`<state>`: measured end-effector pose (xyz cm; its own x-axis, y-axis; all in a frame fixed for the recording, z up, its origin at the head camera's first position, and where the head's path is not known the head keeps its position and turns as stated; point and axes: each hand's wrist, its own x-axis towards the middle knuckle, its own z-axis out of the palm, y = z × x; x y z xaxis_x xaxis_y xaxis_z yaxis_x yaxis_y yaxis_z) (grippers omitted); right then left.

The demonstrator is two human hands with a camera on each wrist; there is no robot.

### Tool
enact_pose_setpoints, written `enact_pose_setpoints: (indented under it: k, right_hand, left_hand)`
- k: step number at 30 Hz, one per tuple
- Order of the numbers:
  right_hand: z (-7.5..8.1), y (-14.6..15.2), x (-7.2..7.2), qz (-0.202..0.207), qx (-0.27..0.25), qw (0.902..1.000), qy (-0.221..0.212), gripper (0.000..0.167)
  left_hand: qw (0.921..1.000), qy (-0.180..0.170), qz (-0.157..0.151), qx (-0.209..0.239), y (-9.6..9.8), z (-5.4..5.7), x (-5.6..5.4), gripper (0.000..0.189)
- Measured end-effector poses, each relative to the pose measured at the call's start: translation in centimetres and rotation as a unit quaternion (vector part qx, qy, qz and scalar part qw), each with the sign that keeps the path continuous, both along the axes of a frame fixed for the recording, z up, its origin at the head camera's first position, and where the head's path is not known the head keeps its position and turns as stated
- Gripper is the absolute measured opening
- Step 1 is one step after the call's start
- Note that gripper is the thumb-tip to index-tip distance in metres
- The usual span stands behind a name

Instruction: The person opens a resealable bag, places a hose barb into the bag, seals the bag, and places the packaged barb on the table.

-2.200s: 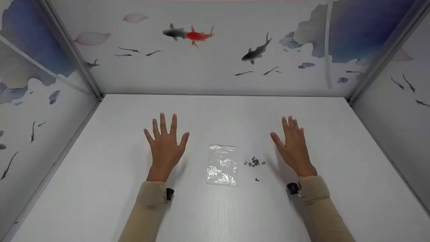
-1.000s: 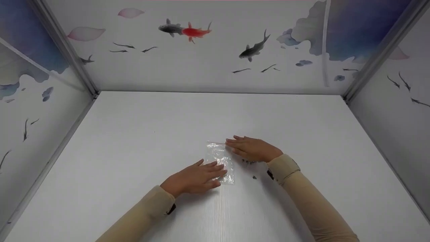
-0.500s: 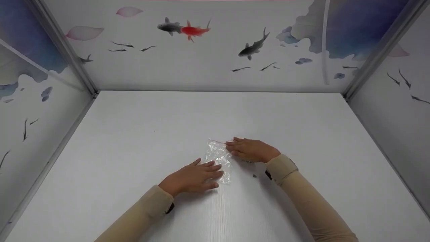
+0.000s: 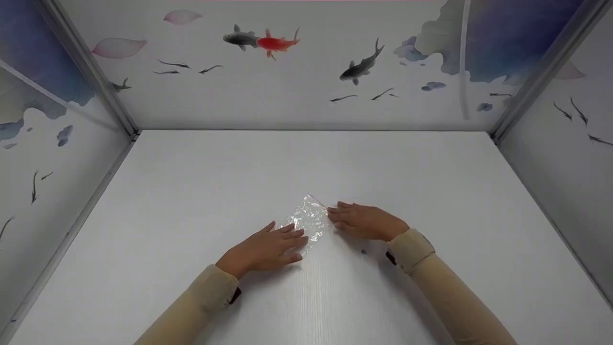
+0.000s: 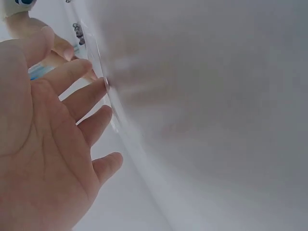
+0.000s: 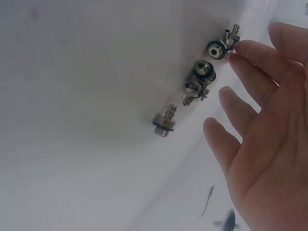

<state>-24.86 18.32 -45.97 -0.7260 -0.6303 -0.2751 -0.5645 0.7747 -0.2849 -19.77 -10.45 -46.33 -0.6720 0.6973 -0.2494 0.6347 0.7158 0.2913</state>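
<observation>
A clear plastic zip bag [image 4: 309, 218] lies turned at a slant mid-table, its red-lined top edge toward the far right. My left hand [image 4: 263, 249] rests straight fingers on its lower left part; in the left wrist view those fingertips meet the film. At the bag's upper right edge, the fingertips of my right hand [image 4: 366, 221] touch it, fingers extended. Several small metal barbed hose fittings [image 6: 204, 68] with dark rings show beside the right fingers in the right wrist view. From the head, that hand hides most of them; one fitting [image 4: 363, 251] lies nearer me.
The white table [image 4: 215, 163] is enclosed by panels on the left, right and back. Painted fish and petals decorate the back panel [image 4: 306, 105]. Both wrists carry small black cameras below beige sleeves [image 4: 412, 249].
From lying flat apart, both hands have come in onto the bag. Over the last second the bag has turned clockwise, the left hand shifting slightly left and away from me, the right slightly right.
</observation>
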Motion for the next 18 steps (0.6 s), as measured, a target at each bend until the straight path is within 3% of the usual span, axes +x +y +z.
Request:
enact_pose_setpoints:
  k: [10,18]
  right_hand:
    - [-0.2,0.2,1.5,0.011,-0.006,0.9999,0.011,0.051]
    - [0.0,-0.3,2.6,0.052,-0.002,0.9980,0.035,0.053]
  left_hand:
    - [0.9996,-0.002,0.029,-0.001,-0.9,-0.3,-1.1,0.056]
    - [0.9979,-0.003,0.064,0.006,-1.4,-0.2,-1.7,0.055]
